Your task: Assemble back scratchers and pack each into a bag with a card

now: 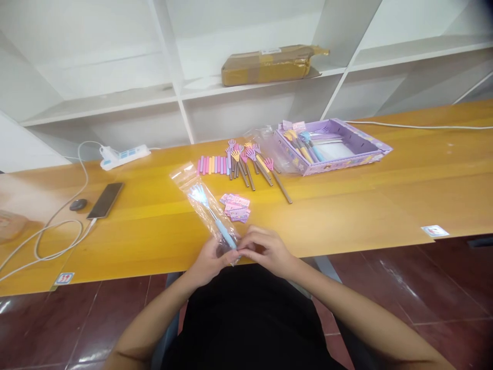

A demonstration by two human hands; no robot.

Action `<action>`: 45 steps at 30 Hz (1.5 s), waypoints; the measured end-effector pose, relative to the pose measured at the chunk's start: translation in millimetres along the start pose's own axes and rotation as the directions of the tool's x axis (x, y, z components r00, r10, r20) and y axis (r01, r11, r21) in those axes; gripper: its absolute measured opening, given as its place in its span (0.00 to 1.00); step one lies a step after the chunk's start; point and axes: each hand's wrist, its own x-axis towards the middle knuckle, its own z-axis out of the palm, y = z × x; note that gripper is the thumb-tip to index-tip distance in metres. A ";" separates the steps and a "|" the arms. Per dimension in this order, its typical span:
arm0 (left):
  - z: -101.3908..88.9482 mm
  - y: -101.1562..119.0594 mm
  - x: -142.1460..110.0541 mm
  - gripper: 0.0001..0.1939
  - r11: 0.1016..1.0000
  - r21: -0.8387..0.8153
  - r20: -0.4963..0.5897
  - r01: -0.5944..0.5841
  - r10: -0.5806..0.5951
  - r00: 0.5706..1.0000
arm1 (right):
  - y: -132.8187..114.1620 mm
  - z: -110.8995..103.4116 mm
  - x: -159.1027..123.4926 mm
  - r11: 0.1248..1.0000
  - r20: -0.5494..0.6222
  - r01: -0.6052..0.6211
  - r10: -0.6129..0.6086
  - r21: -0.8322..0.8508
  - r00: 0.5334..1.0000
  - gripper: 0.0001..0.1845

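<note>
A light-blue back scratcher [225,232] with a hand-shaped head lies inside a clear plastic bag [185,176], slanting away from me over the table. My left hand [212,261] grips the bag's near end, thumb on top by the blue handle. From the other side my right hand [265,249] pinches the same end of the bag, its fingertips meeting my left thumb. Just beyond my hands lie several small pink and purple cards [235,206]. Farther back is a pile of back scratcher heads on metal rods [246,159], beside a row of coloured handles [213,165].
A purple display box [342,163] holding several scratchers stands at the back right, with loose clear plastic bags [265,141] against it. To the left are a phone [106,200], a black mouse-like object [78,204], cables and a power strip [125,156]. A taped carton [267,67] rests on the shelf.
</note>
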 end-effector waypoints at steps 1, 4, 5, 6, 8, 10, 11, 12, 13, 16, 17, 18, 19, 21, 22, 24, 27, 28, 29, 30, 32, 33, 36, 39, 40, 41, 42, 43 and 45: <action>0.1 -0.9 -0.6 0.31 1.000 0.001 0.009 -0.003 0.003 1.000 | 0.7 -0.5 0.2 1.000 -0.008 -0.027 0.027 0.009 1.000 0.08; 1.5 -2.3 -1.6 0.28 0.997 0.076 -0.013 0.014 -0.013 1.000 | 1.5 -2.4 1.3 0.995 -0.028 -0.094 0.095 0.044 0.995 0.13; 2.3 -2.0 -1.6 0.25 0.994 0.107 -0.027 0.032 -0.029 0.999 | 1.3 -3.0 1.7 0.992 -0.030 -0.112 0.114 0.059 0.993 0.14; 3.1 -1.3 -1.4 0.23 0.991 0.126 -0.038 0.049 -0.045 0.998 | 1.0 -3.4 2.1 0.989 -0.031 -0.126 0.129 0.074 0.991 0.14; 5.1 1.3 -0.2 0.21 0.990 0.124 -0.034 0.060 -0.056 0.998 | 0.4 -3.7 2.2 0.985 -0.039 -0.140 0.145 0.103 0.989 0.15; 7.1 4.6 1.3 0.19 0.995 0.095 -0.003 0.042 -0.042 0.999 | 0.1 -3.3 1.8 0.980 -0.063 -0.150 0.159 0.128 0.985 0.16; 8.0 6.1 2.0 0.17 0.996 0.087 0.014 0.031 -0.033 0.999 | 0.3 -2.8 1.3 0.977 -0.079 -0.161 0.173 0.138 0.982 0.16; 8.8 7.4 2.5 0.16 0.996 0.085 0.028 0.022 -0.025 0.999 | 0.6 -2.3 0.8 0.973 -0.094 -0.173 0.188 0.150 0.978 0.17; 9.3 8.3 2.7 0.15 0.996 0.089 0.035 0.017 -0.020 0.999 | 1.2 -1.8 0.2 0.969 -0.104 -0.187 0.206 0.163 0.973 0.18; 9.6 8.6 2.3 0.14 0.994 0.104 0.042 0.030 -0.035 0.998 | 3.9 -0.1 -1.4 0.955 -0.102 -0.216 0.240 0.203 0.965 0.20; 9.2 8.4 1.9 0.14 0.994 0.104 0.050 0.038 -0.043 0.998 | 4.8 0.5 -1.8 0.950 -0.095 -0.226 0.250 0.213 0.963 0.20; 8.6 8.2 1.5 0.15 0.994 0.104 0.057 0.044 -0.050 0.997 | 5.8 1.0 -2.1 0.946 -0.091 -0.239 0.264 0.221 0.960 0.20; 8.0 8.1 1.3 0.16 0.993 0.106 0.062 0.048 -0.055 0.997 | 6.6 1.5 -2.3 0.940 -0.087 -0.254 0.279 0.228 0.956 0.20; 6.9 8.4 1.0 0.17 0.991 0.126 0.065 0.053 -0.061 0.996 | 7.8 2.1 -2.2 0.929 -0.083 -0.282 0.309 0.240 0.947 0.21; 6.5 8.7 1.0 0.17 0.988 0.141 0.062 0.055 -0.065 0.996 | 7.9 2.1 -1.9 0.925 -0.082 -0.291 0.319 0.244 0.944 0.21; 5.8 8.8 1.0 0.17 0.985 0.161 0.054 0.057 -0.066 0.996 | 7.4 1.4 -0.4 0.922 -0.084 -0.303 0.331 0.241 0.940 0.23; 5.1 6.8 0.7 0.18 0.988 0.152 0.029 0.042 -0.047 0.999 | 4.6 -1.3 3.2 0.913 -0.052 -0.344 0.363 0.219 0.930 0.25; 4.9 5.8 0.6 0.18 0.988 0.147 0.021 0.037 -0.040 0.999 | 3.4 -2.4 4.4 0.906 -0.022 -0.365 0.378 0.214 0.925 0.25; 4.7 4.8 0.5 0.17 0.988 0.148 0.015 0.033 -0.035 0.999 | 2.5 -3.5 5.4 0.897 0.018 -0.389 0.394 0.212 0.919 0.25; 4.6 4.2 0.5 0.17 0.988 0.154 0.010 0.027 -0.029 1.000 | 1.7 -4.5 6.1 0.887 0.060 -0.411 0.407 0.212 0.911 0.25; 4.8 4.4 1.1 0.17 0.982 0.190 0.006 0.012 -0.013 1.000 | 0.9 -5.8 6.8 0.871 0.120 -0.443 0.426 0.211 0.897 0.26; 5.2 5.3 1.6 0.16 0.976 0.219 0.006 0.002 -0.003 1.000 | 0.9 -6.1 6.7 0.867 0.134 -0.453 0.433 0.210 0.891 0.27; 7.1 10.0 3.4 0.16 0.951 0.309 0.015 -0.035 0.032 0.999 | 1.4 -6.3 6.2 0.862 0.148 -0.461 0.438 0.209 0.887 0.29; 8.1 13.5 4.4 0.16 0.936 0.345 0.033 -0.064 0.056 0.998 | 1.4 -7.1 6.3 0.859 0.174 -0.461 0.430 0.223 0.886 0.30; 7.9 13.9 4.3 0.16 0.935 0.348 0.043 -0.068 0.057 0.997 | 1.0 -7.6 6.5 0.862 0.193 -0.455 0.419 0.221 0.887 0.30; 7.5 14.0 4.0 0.16 0.933 0.352 0.055 -0.071 0.055 0.997 | 0.4 -8.4 6.8 0.870 0.214 -0.445 0.403 0.214 0.890 0.31; 6.9 13.8 3.5 0.16 0.931 0.357 0.069 -0.076 0.055 0.996 | -0.3 -9.3 7.0 0.879 0.235 -0.430 0.382 0.205 0.894 0.31; 6.4 13.6 2.9 0.16 0.929 0.362 0.084 -0.082 0.055 0.995 | -1.2 -10.3 7.2 0.889 0.253 -0.413 0.361 0.197 0.898 0.31; 5.6 13.2 1.6 0.17 0.925 0.369 0.108 -0.096 0.059 0.992 | -3.0 -12.2 6.8 0.899 0.278 -0.391 0.332 0.197 0.902 0.32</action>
